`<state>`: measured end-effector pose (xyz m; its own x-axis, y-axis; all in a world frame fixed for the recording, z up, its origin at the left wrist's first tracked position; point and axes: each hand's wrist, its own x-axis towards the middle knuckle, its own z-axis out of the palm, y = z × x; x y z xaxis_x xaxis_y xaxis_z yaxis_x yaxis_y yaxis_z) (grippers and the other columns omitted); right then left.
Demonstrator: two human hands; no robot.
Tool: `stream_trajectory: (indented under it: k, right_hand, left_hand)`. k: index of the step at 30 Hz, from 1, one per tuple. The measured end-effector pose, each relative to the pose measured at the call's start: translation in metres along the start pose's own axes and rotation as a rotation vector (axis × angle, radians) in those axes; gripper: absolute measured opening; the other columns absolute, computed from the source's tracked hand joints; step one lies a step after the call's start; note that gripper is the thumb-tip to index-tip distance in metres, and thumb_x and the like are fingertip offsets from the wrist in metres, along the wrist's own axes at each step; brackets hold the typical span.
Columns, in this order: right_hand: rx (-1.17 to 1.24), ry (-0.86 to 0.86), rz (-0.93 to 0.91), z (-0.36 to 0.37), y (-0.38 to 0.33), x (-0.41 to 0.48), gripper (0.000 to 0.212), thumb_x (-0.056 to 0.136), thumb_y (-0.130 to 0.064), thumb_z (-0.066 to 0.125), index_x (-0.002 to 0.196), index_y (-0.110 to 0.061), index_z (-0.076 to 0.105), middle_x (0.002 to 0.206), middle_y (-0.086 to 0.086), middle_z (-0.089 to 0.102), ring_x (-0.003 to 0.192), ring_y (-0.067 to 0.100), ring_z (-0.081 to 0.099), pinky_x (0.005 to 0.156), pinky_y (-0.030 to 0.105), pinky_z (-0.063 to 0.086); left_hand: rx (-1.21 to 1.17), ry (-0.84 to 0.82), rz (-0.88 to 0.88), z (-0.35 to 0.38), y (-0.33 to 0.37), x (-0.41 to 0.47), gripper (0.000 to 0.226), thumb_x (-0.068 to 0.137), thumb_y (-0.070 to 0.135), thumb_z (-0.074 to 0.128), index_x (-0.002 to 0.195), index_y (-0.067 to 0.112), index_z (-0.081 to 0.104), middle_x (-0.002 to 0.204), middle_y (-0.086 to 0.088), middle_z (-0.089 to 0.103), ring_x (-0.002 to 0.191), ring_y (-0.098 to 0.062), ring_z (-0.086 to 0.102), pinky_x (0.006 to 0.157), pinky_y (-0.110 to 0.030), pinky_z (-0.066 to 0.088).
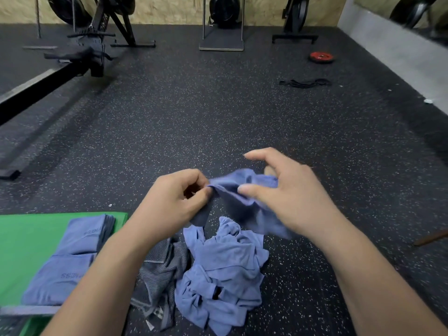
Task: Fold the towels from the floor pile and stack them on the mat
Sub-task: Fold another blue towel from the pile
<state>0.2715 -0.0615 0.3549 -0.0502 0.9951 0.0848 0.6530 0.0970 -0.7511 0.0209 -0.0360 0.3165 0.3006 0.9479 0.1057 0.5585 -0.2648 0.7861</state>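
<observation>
In the head view, the left hand (174, 198) pinches one edge of a soft blue cloth towel (226, 186), its grip narrow, thumb against curled fingers. The right hand (293, 200), slightly blurred, holds the towel's other side with thumb on top and forefinger stretched out. The towel hangs bunched between them, above a crumpled pile of blue towels (225, 265) on the black speckled rubber floor (218, 105). A grey striped cloth (160, 270) lies just beside the pile. To the left, folded blue towels (82, 238) rest on the flat green mat (24, 238).
</observation>
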Motion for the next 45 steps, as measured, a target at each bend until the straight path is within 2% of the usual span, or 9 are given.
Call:
stream_trajectory:
  k: [5,7,11,14,18,25,29,35,45]
  right_hand:
    - [0.073,-0.330,-0.082,0.017,-0.004,-0.005,0.074,0.085,-0.039,0.090,0.148,-0.053,0.053,0.065,-0.026,0.057,0.063,-0.010,0.055,0.062,0.008,0.038]
    - [0.126,-0.408,-0.091,0.019,-0.004,-0.005,0.067,0.088,-0.035,0.089,0.146,-0.047,0.058,0.061,-0.028,0.055,0.058,-0.006,0.051,0.059,0.009,0.036]
    - [0.148,-0.461,-0.105,0.022,-0.007,-0.004,0.028,0.092,-0.030,0.083,0.117,-0.034,0.071,0.064,-0.008,0.055,0.058,0.003,0.042,0.058,0.025,0.037]
    - [0.062,-0.428,-0.105,0.025,-0.006,-0.003,0.013,0.091,-0.033,0.080,0.094,-0.030,0.069,0.066,-0.014,0.059,0.059,0.001,0.046,0.060,0.028,0.040]
    - [0.010,-0.397,-0.095,0.022,-0.007,-0.001,0.013,0.090,-0.029,0.078,0.084,-0.027,0.067,0.062,-0.012,0.058,0.057,0.003,0.046,0.057,0.027,0.039]
    - [0.065,-0.197,-0.075,0.015,-0.011,0.001,0.011,0.087,-0.022,0.073,0.083,-0.024,0.064,0.061,-0.006,0.061,0.057,0.016,0.057,0.059,0.035,0.047]
    - [0.098,-0.066,-0.091,0.008,-0.012,0.001,0.013,0.089,-0.015,0.073,0.081,-0.020,0.064,0.054,-0.010,0.055,0.052,0.007,0.046,0.054,0.021,0.036]
    - [0.111,-0.012,-0.039,0.005,-0.011,0.002,0.014,0.091,-0.014,0.071,0.079,-0.019,0.063,0.049,-0.010,0.054,0.048,0.005,0.046,0.052,0.018,0.034]
    - [0.045,0.000,-0.040,0.009,-0.011,0.001,0.013,0.091,-0.023,0.069,0.080,-0.021,0.063,0.054,-0.006,0.056,0.052,0.008,0.045,0.053,0.025,0.038]
  left_hand:
    - [0.056,-0.096,0.127,-0.001,0.015,-0.014,0.016,0.098,0.025,0.072,0.083,0.023,0.067,0.078,0.006,0.072,0.071,-0.015,0.069,0.072,-0.038,0.055]
    - [0.043,-0.125,0.130,-0.004,0.017,-0.017,0.013,0.095,0.028,0.071,0.084,0.022,0.067,0.079,0.005,0.071,0.073,-0.016,0.066,0.074,-0.041,0.055]
    - [0.021,-0.164,0.130,-0.006,0.022,-0.019,0.011,0.093,0.028,0.069,0.085,0.021,0.066,0.074,0.003,0.067,0.069,-0.020,0.060,0.069,-0.042,0.052]
    - [0.007,-0.157,0.111,-0.005,0.025,-0.019,0.017,0.096,0.019,0.073,0.081,0.020,0.064,0.064,0.012,0.057,0.060,-0.003,0.044,0.058,-0.026,0.037]
    - [0.031,-0.167,0.074,-0.003,0.030,-0.019,0.019,0.094,0.017,0.075,0.079,0.021,0.064,0.059,0.019,0.054,0.054,-0.002,0.043,0.053,-0.013,0.030]
    - [0.194,-0.253,0.018,0.007,0.017,-0.016,0.017,0.086,0.035,0.069,0.077,0.021,0.065,0.067,0.007,0.065,0.061,-0.005,0.053,0.060,-0.030,0.046]
    - [0.290,-0.120,0.027,0.010,0.005,-0.008,0.027,0.076,0.053,0.048,0.066,0.028,0.053,0.073,0.007,0.058,0.067,-0.009,0.055,0.065,-0.035,0.046]
    - [0.344,0.095,0.135,0.002,-0.008,0.000,0.017,0.088,0.040,0.062,0.075,0.030,0.056,0.077,0.011,0.058,0.075,-0.008,0.057,0.071,-0.031,0.046]
    - [0.514,-0.055,0.097,0.031,0.000,-0.002,0.025,0.074,0.037,0.056,0.071,0.024,0.035,0.066,0.005,0.050,0.064,-0.021,0.051,0.058,-0.040,0.048]
